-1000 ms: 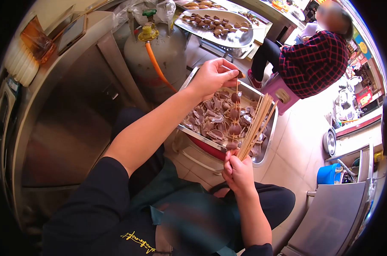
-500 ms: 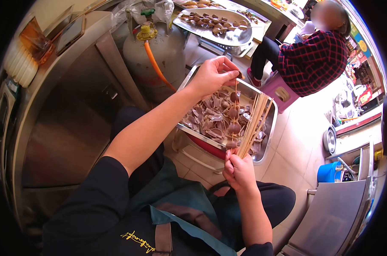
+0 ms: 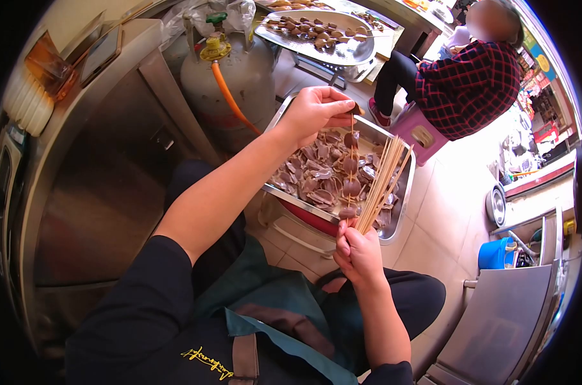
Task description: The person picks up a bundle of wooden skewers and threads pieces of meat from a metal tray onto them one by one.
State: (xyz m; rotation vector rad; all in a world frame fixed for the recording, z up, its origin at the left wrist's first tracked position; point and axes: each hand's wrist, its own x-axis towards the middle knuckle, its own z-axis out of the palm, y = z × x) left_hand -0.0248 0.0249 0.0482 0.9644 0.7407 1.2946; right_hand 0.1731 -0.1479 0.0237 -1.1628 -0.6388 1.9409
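My right hand (image 3: 358,253) is closed around the lower end of a bundle of thin wooden skewers (image 3: 382,186). It also grips one loaded skewer of dark meat pieces (image 3: 351,186), which stands roughly upright beside the bundle. Several brownish slices, which look like gizzard, are threaded along it. At its top, the thumb and fingers of my left hand (image 3: 316,114) pinch another dark meat piece (image 3: 358,110) against the skewer tip. Beneath both hands is a metal tray (image 3: 403,208) with a heap of loose meat slices (image 3: 313,176).
An oval metal platter (image 3: 297,42) with finished skewers stands beyond the tray. A gas cylinder (image 3: 230,90) with an orange hose is at the left, next to a steel cabinet (image 3: 105,173). A person in a plaid shirt (image 3: 470,86) sits on a pink stool (image 3: 422,135). A blue bucket (image 3: 493,254) is at the right.
The dark piece at my left fingertips shows more clearly at the skewer's tip. My left hand has shifted very slightly left; my right hand keeps its hold. The view has moved a little.
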